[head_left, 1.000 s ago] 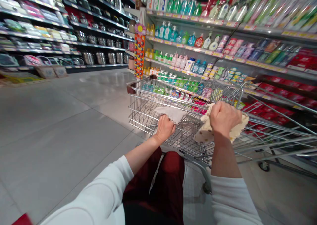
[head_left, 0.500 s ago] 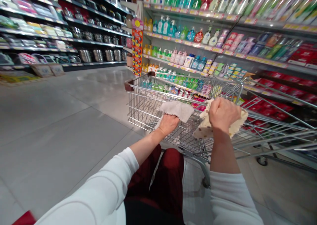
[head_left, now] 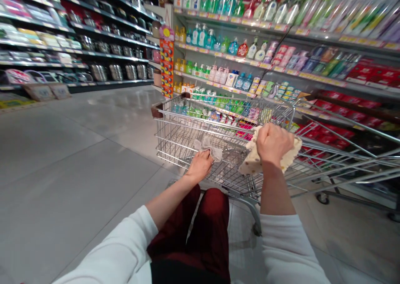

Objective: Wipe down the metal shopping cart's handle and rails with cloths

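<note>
A wire shopping cart [head_left: 175, 134] stands tilted in front of me on the shop floor. My left hand [head_left: 200, 165] is closed on a small grey-white cloth [head_left: 208, 144] pressed against the cart's near wire side. My right hand [head_left: 273, 144] is a fist around a cream cloth with small dots [head_left: 250, 163], held at the cart's upper rim. My white sleeves and dark red trousers [head_left: 209, 230] fill the bottom of the view.
Shelves of soap and detergent bottles [head_left: 218, 42] run along the right, with red packs [head_left: 337, 109] lower down. Shelves of steel pots [head_left: 118, 69] line the far left. A grey tiled floor [head_left: 68, 163] spreads out to the left of the cart.
The left hand has drawn the grey-white cloth down and bunched it smaller against the cart's side. The right hand keeps its grip on the dotted cloth. The view has shifted a little left.
</note>
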